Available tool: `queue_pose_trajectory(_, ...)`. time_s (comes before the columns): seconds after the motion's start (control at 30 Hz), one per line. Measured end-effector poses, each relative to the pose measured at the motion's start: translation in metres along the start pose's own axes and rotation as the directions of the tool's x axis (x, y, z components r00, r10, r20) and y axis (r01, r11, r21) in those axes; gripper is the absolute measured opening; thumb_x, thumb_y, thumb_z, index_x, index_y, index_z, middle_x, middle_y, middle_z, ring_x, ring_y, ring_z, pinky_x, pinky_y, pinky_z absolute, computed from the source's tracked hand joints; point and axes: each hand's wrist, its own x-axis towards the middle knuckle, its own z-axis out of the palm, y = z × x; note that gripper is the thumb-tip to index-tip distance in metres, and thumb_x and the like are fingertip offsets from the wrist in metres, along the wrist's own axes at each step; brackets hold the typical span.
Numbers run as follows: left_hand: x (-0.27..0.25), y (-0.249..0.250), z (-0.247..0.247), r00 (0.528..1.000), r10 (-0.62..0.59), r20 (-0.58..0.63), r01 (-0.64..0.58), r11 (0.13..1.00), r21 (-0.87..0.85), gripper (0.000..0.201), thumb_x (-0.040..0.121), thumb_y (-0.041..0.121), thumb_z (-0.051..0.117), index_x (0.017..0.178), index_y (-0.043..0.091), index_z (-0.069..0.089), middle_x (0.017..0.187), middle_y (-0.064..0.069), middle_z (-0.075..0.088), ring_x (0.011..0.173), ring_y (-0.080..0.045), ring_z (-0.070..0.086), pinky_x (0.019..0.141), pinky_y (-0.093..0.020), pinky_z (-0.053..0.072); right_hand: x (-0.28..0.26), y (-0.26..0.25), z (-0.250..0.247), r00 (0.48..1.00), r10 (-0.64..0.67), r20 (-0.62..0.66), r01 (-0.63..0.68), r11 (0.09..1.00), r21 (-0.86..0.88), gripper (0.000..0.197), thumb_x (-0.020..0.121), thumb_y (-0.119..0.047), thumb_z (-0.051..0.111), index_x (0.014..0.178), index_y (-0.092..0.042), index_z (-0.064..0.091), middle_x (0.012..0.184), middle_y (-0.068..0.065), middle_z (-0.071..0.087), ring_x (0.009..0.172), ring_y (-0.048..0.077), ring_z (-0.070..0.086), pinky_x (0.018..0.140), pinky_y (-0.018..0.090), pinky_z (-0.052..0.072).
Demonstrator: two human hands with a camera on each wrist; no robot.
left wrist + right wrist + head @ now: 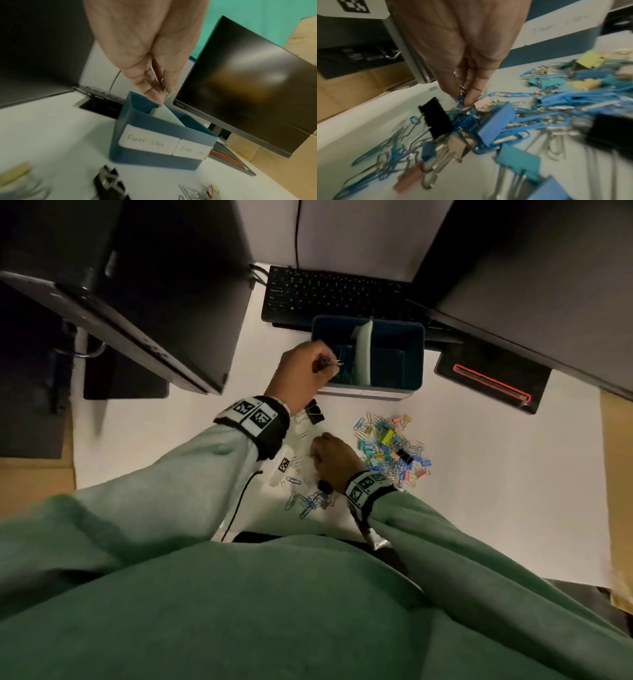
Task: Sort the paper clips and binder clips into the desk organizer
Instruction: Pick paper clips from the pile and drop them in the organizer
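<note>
A blue desk organizer [420, 344] stands behind the clips, split by a pale divider [363, 350]; its front labels read "Paper clips" [147, 140] and "Binder clips" [191, 149]. My left hand [334, 362] [163, 97] pinches a few silver paper clips [163, 86] just above the left compartment, which holds paper clips. My right hand [317, 453] [464, 102] is down on the table, pinching paper clips [462, 88] at the edge of a mixed pile [394, 450] of coloured binder clips and paper clips. A black binder clip [314, 411] lies by the left wrist.
A smaller heap of blue paper clips [308, 498] lies near the table's front edge. A black keyboard [335, 292] sits behind the organizer. Dark monitors stand at left [137, 302] and right [548, 285], with a monitor base [493, 378] beside the organizer.
</note>
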Motion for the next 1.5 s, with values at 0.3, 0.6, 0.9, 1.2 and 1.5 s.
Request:
queue_pose_trajectory(0.3,-0.026,-0.019,-0.017,0.998,0.028,0.053,-0.035,0.989,0.14,0.025,0.085,0.026,0.069,0.107,0.018,0.059,0.103,0.0,0.059,0.084,-0.012,0.058,0.078,-0.027,0.052,-0.019,0.024,-0.079,0.967,0.155,-0.203,-0.009,0.816,0.578,0.005,0.089,-0.012,0.066,0.093,-0.01,0.068,0.084,0.004,0.072,0.071,0.014,0.069,0.073,0.026,0.057)
queue_pose_trajectory(0.6,-0.143,-0.116,0.011,0.873,-0.198,0.445,-0.051,0.871,0.488,0.132,0.056,0.044,0.088,0.151,0.026,0.0,0.15,-0.004,0.011,0.127,-0.022,0.037,0.104,-0.034,0.043,0.049,0.008,-0.146,0.868,0.192,-0.458,0.086,0.85,0.52,0.01,0.086,-0.007,0.066,0.094,-0.013,0.066,0.089,0.0,0.067,0.075,0.011,0.064,0.073,0.031,0.059)
queue_pose_trajectory(0.9,-0.099,-0.115,0.03,0.948,-0.089,0.306,-0.032,0.929,0.37,0.058,0.082,0.014,0.069,0.135,0.017,0.044,0.129,-0.003,0.036,0.088,-0.016,0.055,0.081,-0.028,0.05,-0.012,-0.007,-0.048,0.972,0.033,-0.233,-0.037,0.999,-0.015,0.04,0.088,-0.033,0.065,0.121,-0.016,0.053,0.124,0.006,0.047,0.106,0.022,0.054,0.081,0.037,0.054)
queue_pose_trajectory(1.2,-0.091,-0.103,0.038,0.94,-0.155,0.304,0.003,0.895,0.447,0.017,0.083,0.007,0.059,0.1,0.006,0.058,0.099,-0.012,0.048,0.081,-0.03,0.055,0.071,-0.032,0.044,-0.011,0.001,0.005,0.997,0.072,-0.028,-0.075,0.988,-0.136,0.034,0.083,0.003,0.058,0.115,-0.003,0.048,0.116,0.016,0.048,0.103,0.034,0.052,0.071,0.039,0.046)
queue_pose_trajectory(1.5,-0.088,-0.088,0.039,0.941,-0.171,0.292,0.066,0.94,0.335,0.012,0.074,-0.001,0.066,0.084,0.006,0.064,0.089,-0.011,0.061,0.08,-0.026,0.06,0.073,-0.029,0.047,-0.015,0.042,-0.025,0.979,0.204,-0.027,-0.18,0.913,0.366,0.012,0.08,-0.002,0.062,0.087,-0.01,0.068,0.084,0.004,0.067,0.08,0.022,0.064,0.079,0.036,0.056)
